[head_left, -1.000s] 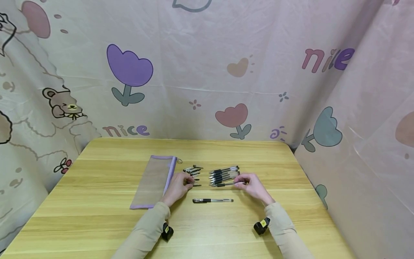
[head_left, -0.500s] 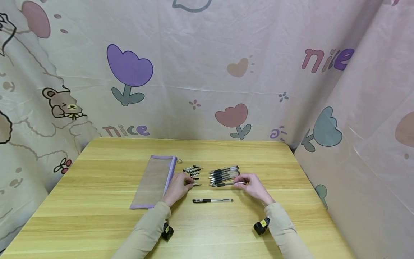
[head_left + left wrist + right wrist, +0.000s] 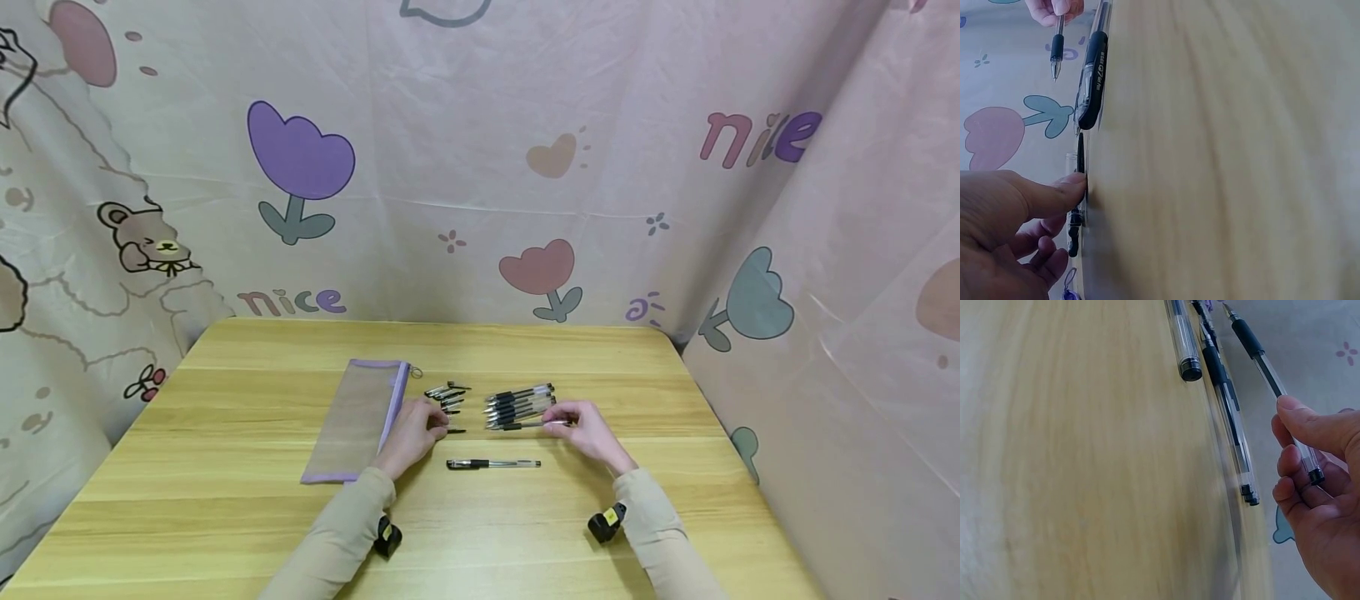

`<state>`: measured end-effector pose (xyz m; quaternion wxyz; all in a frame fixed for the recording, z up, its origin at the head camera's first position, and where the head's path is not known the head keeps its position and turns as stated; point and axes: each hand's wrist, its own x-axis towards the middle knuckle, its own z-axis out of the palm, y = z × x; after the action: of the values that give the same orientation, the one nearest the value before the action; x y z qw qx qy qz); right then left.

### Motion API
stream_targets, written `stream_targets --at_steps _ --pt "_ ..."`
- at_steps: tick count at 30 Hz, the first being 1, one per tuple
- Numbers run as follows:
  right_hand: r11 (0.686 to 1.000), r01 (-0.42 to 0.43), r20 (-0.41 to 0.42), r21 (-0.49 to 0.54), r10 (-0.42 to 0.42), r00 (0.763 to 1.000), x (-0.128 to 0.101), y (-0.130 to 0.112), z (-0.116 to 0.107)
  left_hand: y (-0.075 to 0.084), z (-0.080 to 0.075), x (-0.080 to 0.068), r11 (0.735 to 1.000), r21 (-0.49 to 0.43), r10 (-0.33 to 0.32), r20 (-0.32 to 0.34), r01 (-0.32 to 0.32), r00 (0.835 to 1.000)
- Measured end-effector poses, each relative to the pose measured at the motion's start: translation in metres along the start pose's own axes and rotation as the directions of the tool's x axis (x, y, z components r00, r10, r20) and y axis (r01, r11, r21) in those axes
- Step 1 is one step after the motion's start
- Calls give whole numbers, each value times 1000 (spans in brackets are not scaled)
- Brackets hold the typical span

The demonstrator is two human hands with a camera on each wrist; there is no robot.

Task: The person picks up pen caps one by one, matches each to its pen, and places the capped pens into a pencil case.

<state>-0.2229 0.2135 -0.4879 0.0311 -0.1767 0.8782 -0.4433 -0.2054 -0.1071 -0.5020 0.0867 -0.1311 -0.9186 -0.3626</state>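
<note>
Nearest the front edge of the desk, two sleeved forearms come in, each with a small black wrist camera beneath it. Just beyond them, near the middle of the desk, a capped pen lies alone, parallel to the front edge, touched by neither hand.

A little farther in, the left hand rests on the wood with its fingers curled down onto the nearest of the loose pen caps; in the left wrist view the thumb presses against a black cap lying on the surface, though whether the fingers pinch it cannot be told for sure. To the right, the right hand pinches the rear end of an uncapped pen between thumb and fingers; in the right wrist view this pen is lifted clear of the wood, its tip pointing toward the left hand. The two hands are apart, with the single capped pen lying nearer the front edge between them.

Just behind the held pen, a row of pens lies side by side, a bit right of centre. The small caps are scattered left of that row. Left of the caps, beside the left hand, a flat mesh pencil pouch with purple trim runs from front to back, its far end toward the back edge
</note>
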Motion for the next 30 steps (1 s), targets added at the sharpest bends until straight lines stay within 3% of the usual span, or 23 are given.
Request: stream_targets --at_steps 9,17,30 --pt "999 -17 -12 28 17 1000 0 -2 2 3 -3 -1 999 -39 36 5 -36 999" --pt "998 -14 -11 57 15 1000 0 -6 5 0 -4 -3 988 -148 54 87 -40 995" --pt "998 15 5 68 -15 1000 3 -9 11 6 -6 -5 986 -153 90 120 -71 989"
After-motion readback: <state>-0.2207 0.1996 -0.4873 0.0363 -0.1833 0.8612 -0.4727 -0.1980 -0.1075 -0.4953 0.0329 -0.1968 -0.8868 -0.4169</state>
